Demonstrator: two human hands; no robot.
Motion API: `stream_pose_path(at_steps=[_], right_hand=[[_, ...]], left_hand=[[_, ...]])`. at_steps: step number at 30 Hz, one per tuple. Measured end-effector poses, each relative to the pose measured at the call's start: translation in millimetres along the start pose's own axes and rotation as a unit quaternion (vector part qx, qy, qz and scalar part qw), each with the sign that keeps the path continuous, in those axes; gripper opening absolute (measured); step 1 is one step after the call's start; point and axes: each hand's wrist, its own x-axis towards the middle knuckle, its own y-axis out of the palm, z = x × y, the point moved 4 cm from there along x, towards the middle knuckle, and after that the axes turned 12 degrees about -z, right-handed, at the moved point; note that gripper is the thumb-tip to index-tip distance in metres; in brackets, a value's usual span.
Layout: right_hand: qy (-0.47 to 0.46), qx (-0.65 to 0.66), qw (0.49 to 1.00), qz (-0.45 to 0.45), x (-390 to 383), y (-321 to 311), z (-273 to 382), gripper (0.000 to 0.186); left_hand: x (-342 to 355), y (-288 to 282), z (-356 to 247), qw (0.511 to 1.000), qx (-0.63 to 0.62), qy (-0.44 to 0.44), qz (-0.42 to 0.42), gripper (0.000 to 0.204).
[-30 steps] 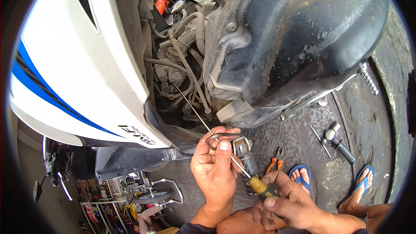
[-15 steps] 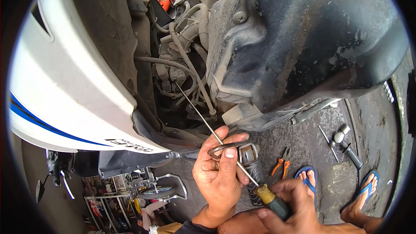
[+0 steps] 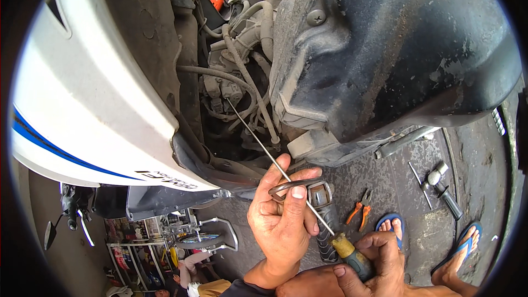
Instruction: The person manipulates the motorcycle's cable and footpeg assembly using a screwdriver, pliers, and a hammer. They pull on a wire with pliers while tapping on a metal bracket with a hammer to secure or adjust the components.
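Observation:
A long screwdriver [image 3: 257,138] slants from the lower right into the opening of a motorbike's body. Its tip meets a dusty, grey engine part [image 3: 233,93] among the hoses. My left hand [image 3: 280,225] pinches the thin shaft between thumb and fingers, beside a dark metal loop [image 3: 286,187] that the shaft passes. My right hand [image 3: 377,267] is closed round the yellow and dark green handle [image 3: 352,256], thumb on its near side. The exact contact at the tip is too small to make out.
A white side panel [image 3: 93,93] with a blue stripe flanks the opening on the left, a scuffed black cover [image 3: 396,49] on the right. Orange-handled pliers [image 3: 359,209], a hammer [image 3: 444,187] and a thin rod [image 3: 420,186] lie on the floor near feet in blue sandals [image 3: 462,250].
The whole view has shifted slightly, so the bike appears a little lower and to the right. My right hand's fingers have moved a bit on the handle; the tip stays at the same part.

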Motion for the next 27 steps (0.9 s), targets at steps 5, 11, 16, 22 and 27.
stream_pose_path(at_steps=[5, 11, 16, 22, 27], right_hand=[[0.393, 0.531, 0.730, 0.176, 0.3, 22.8, -38.4, 0.047], [0.300, 0.481, 0.818, 0.100, -1.5, 28.2, -26.2, 0.041], [0.193, 0.304, 0.933, 0.024, 6.2, 17.5, -18.0, 0.031], [0.072, 0.198, 0.977, -0.011, 7.1, 17.4, -17.4, 0.032], [0.002, 0.113, 0.993, -0.014, 12.9, 13.6, -17.0, 0.031]], left_hand=[[-0.2, -3.3, -1.6, 1.000, 0.024, 0.007, -0.019, 0.047], [1.2, -4.0, 0.7, 1.000, 0.026, 0.008, -0.014, 0.047], [-1.8, 4.1, -0.1, 0.998, 0.019, 0.022, -0.056, 0.048], [-6.7, -9.9, 7.8, 0.999, 0.039, -0.012, -0.029, 0.049], [-2.3, -12.8, 4.3, 0.999, 0.046, 0.005, 0.029, 0.055]])
